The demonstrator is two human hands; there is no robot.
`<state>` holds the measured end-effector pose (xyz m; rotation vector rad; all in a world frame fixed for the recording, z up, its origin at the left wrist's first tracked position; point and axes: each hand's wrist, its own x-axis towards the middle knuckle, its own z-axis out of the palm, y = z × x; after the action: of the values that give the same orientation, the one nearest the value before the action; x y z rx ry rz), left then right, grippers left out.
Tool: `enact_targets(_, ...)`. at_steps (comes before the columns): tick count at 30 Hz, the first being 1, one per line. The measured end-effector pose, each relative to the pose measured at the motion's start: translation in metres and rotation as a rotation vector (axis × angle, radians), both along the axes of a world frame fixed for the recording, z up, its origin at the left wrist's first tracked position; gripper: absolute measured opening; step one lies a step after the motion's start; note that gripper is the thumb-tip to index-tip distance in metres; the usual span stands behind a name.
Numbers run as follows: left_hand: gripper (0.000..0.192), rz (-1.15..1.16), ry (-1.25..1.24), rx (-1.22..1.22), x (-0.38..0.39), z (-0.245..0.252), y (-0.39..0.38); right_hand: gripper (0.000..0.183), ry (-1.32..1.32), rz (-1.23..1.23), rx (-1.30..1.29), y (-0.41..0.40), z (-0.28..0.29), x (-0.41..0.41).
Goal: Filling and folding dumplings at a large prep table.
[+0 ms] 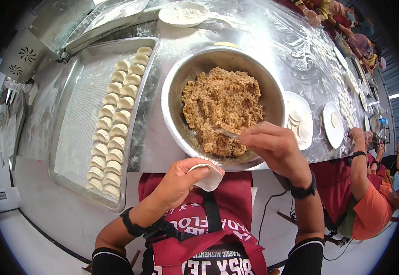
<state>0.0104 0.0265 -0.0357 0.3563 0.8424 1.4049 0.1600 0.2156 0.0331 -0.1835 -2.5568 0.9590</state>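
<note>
My left hand (182, 178) holds a round dough wrapper (209, 178) between thumb and fingers, in front of the near rim of a large steel bowl (275, 82). Brown minced filling (223, 103) lies in the bowl. Over the bowl's near right side, my right hand (271, 144) grips a metal utensil (227, 133), its far end at the filling; the shape of that end is hard to tell. At the right of the bowl, a white plate (306, 139) bears several flat wrappers (297, 118). Two rows of pleated dumplings (118, 130) lie on a metal tray (72, 137) at the left.
A bowl of flour (184, 15) stands at the back. Farther right, a white plate (333, 132) holds one dough round, beside many dough pieces (345, 106) on the floured metal table (151, 141). A co-worker in orange (373, 213) sits at the right; other people work beyond.
</note>
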Motion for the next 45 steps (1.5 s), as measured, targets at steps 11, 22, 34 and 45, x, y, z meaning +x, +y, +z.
enact_targets(11, 0.021, -0.001, 0.008, -0.016, 0.001, 0.0, 0.001, 0.021, 0.028, -0.107, -0.009, -0.023, -0.01, 0.021)
enact_targets(22, 0.022, -0.014, 0.002, -0.003, 0.0, 0.001, 0.001, 0.02, 0.064, -0.353, -0.01, -0.035, -0.02, 0.035)
enact_targets(34, 0.022, -0.006, 0.008, -0.005, 0.0, 0.0, 0.001, 0.017, 0.049, -0.382, -0.032, -0.052, -0.011, 0.041)
enact_targets(45, 0.02, -0.008, 0.0, 0.012, 0.0, -0.002, -0.001, 0.016, 0.101, -0.426, -0.075, -0.053, -0.002, 0.039)
